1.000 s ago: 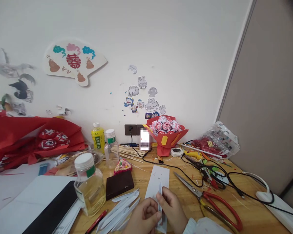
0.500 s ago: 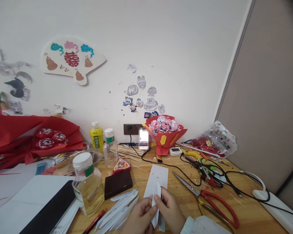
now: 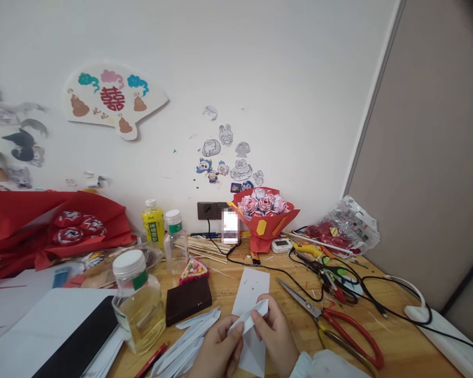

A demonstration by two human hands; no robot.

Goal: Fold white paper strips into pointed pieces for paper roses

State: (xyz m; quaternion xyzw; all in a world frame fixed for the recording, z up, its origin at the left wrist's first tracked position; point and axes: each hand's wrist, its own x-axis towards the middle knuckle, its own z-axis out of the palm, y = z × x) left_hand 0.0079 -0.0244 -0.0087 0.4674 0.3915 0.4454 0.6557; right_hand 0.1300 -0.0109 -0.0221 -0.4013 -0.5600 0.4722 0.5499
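My left hand [image 3: 215, 349] and my right hand [image 3: 274, 336] meet at the bottom middle of the view, both pinched on a small folded strip of white paper [image 3: 248, 317] that lies tilted between the fingertips. Under the hands a white paper sheet [image 3: 252, 286] rests on the wooden desk [image 3: 299, 320]. A pile of folded white paper strips [image 3: 189, 336] lies just left of my left hand. Red-handled scissors [image 3: 331, 320] lie to the right of my right hand.
A clear bottle with a white cap [image 3: 136, 304], a dark brown box [image 3: 187, 300], two more bottles [image 3: 161, 231], wooden sticks [image 3: 205, 247], a red paper flower bouquet [image 3: 264, 212], black cables [image 3: 358, 294], a plastic bag [image 3: 342, 228] and red wrapping paper [image 3: 43, 226] crowd the desk.
The folded paper strip stood upright between my fingers; now it is turned to lie slanted, almost sideways. Both hands stayed at the same spot. The camera view shifted slightly.
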